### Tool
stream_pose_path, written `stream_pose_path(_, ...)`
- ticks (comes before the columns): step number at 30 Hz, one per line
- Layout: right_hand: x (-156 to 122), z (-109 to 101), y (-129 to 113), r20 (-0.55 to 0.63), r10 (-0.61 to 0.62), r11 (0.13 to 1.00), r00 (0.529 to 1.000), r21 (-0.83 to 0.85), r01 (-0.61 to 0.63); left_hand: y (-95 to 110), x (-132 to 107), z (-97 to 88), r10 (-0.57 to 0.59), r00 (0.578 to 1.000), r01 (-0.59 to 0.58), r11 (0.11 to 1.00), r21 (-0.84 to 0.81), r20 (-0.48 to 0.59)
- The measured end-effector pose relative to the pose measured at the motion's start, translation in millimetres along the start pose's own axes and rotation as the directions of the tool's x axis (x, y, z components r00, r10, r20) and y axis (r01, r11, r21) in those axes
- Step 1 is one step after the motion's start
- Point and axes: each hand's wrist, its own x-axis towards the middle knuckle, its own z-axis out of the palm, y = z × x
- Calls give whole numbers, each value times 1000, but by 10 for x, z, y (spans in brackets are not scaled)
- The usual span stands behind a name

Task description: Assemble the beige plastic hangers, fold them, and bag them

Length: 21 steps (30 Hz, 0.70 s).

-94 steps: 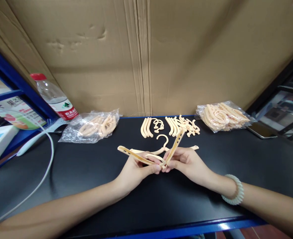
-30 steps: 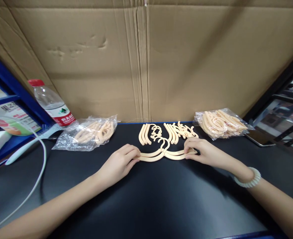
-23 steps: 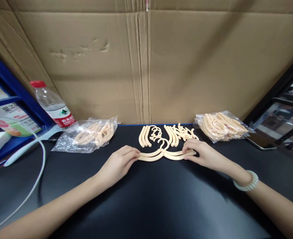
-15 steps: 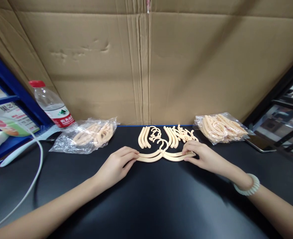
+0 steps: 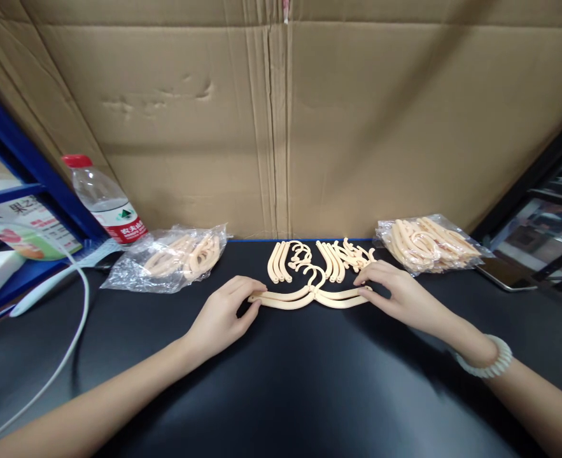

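Two cream plastic clothes hangers point(image 5: 288, 305) lie nested one behind the other on the black table, their hooks pointing away from me. My left hand point(image 5: 223, 315) has its thumb and fingers around the left ends of the arms. At the right ends, my right hand point(image 5: 400, 292) touches the tips with thumb and fingertips in a loose pinch. Just behind the hangers are several loose hanger arms point(image 5: 281, 262) on the left, and more arms point(image 5: 331, 261) on the right. Loose hooks point(image 5: 300, 254) lie between these groups, with small curved pieces point(image 5: 354, 254) near my right hand.
Clear plastic bags of hanger parts lie at back left point(image 5: 180, 257) and back right point(image 5: 431, 245). A red-capped bottle point(image 5: 106, 203) leans at the left by a white cable point(image 5: 83, 305). A phone point(image 5: 507, 277) lies far right. Cardboard point(image 5: 189, 127) walls the back.
My left hand has slid slightly outward, baring the left hanger tip. The right fingers have loosened and shifted up a little at the right ends. The hangers stay in place.
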Motion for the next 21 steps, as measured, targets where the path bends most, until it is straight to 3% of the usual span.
stream_pose_path(4, -3, -24, 54, -33, 40, 999, 999, -7, -40, -20, 1, -4, -57, 998, 57, 998, -10, -5)
stream_pose_path(8, 0, -76, 86, 100, 17, 999, 995, 39, -21, -21, 3, -23, -100, 995, 100, 995, -26, 20)
stream_pose_path(13, -12, -101, 140, 186, 4, 997, 982, 71, -18, -5, 15, -36, -59, 993, 62, 998, -33, 98)
stream_pose_path(21, -4, -28, 181, 195, 41, 997, 980, 59, -53, -51, 25, -20, -26, 992, 39, 994, -105, 126)
